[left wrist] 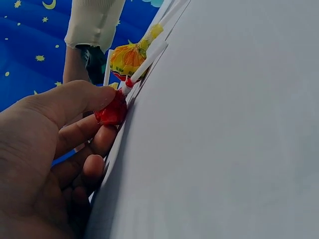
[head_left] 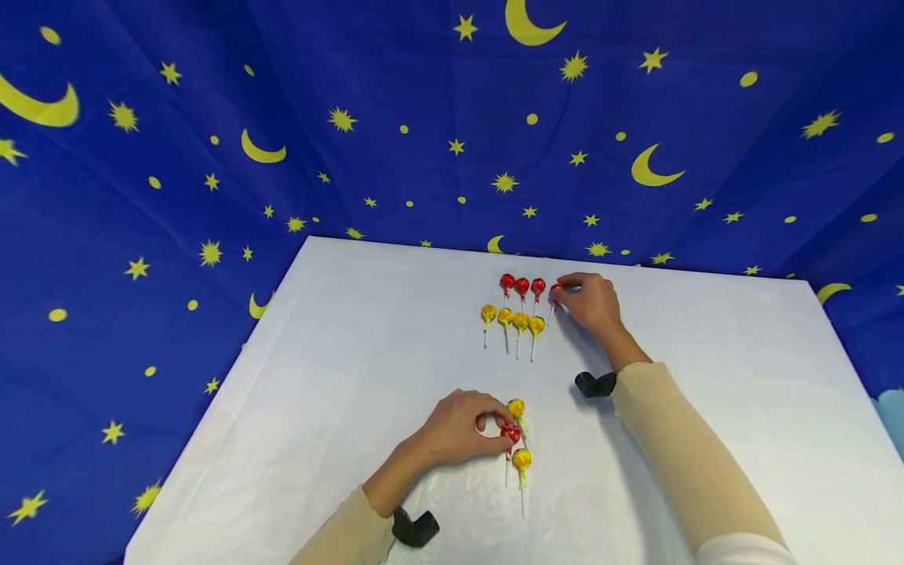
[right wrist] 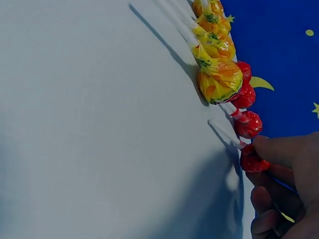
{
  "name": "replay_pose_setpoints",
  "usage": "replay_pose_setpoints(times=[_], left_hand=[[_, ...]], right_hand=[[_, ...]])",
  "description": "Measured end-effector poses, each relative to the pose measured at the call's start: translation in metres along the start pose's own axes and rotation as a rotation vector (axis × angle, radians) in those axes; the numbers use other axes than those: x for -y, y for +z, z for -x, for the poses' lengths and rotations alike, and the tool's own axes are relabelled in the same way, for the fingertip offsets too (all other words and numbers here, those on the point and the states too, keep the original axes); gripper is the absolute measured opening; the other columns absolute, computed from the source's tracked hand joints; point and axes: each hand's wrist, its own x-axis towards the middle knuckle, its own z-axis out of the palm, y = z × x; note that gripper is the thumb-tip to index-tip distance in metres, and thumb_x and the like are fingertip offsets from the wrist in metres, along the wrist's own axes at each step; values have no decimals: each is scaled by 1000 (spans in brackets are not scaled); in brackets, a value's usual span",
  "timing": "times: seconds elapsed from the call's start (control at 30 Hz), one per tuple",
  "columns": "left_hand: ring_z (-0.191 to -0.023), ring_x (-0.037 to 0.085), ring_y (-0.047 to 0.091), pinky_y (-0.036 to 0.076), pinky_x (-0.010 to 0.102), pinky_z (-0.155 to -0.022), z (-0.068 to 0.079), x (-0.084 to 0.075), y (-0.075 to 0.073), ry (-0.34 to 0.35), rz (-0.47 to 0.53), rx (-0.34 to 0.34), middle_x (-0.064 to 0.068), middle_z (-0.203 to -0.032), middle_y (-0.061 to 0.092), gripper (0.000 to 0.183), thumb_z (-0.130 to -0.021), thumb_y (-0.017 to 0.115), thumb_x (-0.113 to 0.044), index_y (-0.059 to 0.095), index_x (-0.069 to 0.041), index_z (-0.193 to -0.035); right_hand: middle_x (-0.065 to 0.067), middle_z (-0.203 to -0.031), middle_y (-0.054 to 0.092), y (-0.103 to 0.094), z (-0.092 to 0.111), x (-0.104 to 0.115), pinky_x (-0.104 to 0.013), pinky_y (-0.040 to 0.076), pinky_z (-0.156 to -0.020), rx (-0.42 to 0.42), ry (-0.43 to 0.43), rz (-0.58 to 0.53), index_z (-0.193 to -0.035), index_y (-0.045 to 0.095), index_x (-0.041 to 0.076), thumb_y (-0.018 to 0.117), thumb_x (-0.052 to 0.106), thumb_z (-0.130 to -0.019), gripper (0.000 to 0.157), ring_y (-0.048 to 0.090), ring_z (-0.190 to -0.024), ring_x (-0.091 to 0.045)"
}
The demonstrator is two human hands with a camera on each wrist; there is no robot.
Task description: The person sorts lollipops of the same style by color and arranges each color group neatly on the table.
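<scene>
My left hand (head_left: 462,428) pinches a red lollipop (left wrist: 112,109) by its wrapped head, low over the near part of the table. Two yellow lollipops lie around it, one (head_left: 516,408) just beyond and one (head_left: 522,461) on the near side. Farther back, my right hand (head_left: 592,302) pinches another red lollipop (right wrist: 253,160) between thumb and finger, its stick pointing toward me. That one is at the right end of a row of red lollipops (head_left: 522,287). In front of this row lies a row of several yellow lollipops (head_left: 521,322), heads away from me.
A white-covered table (head_left: 339,337) carries everything. Behind and to the left hangs a blue cloth (head_left: 395,165) with yellow moons and stars. Black wrist mounts sit at the left wrist (head_left: 415,528) and the right wrist (head_left: 595,384).
</scene>
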Motion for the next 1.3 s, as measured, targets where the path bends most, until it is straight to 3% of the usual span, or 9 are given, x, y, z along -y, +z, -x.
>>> replay_pose_setpoints(times=[0.53,0.9,1.3], left_hand=[[-62,-3,45,38,21,-62,1,0,1,-11,24,-7,-18,-81,62,19,-82,76,-36,73,-27,-98],[-63,-4,45,38,21,-64,1,2,1,-8,11,-24,-21,-81,62,19,-81,76,-36,73,-28,-98],[-63,-3,46,38,20,-64,0,2,3,-3,26,-21,-19,-82,63,19,-81,76,-35,73,-27,-98]], right_hand=[[-12,-110,67,11,-8,0,-52,36,-92,-62,-37,27,-113,70,8,69,27,-89,31,52,-106,-36],[-12,-113,66,14,-6,6,-50,38,-91,-49,-68,31,-117,68,8,69,26,-89,34,54,-104,-33],[-13,-110,66,16,-2,10,-49,41,-89,-74,-23,19,-118,66,6,71,29,-86,39,56,-100,-33]])
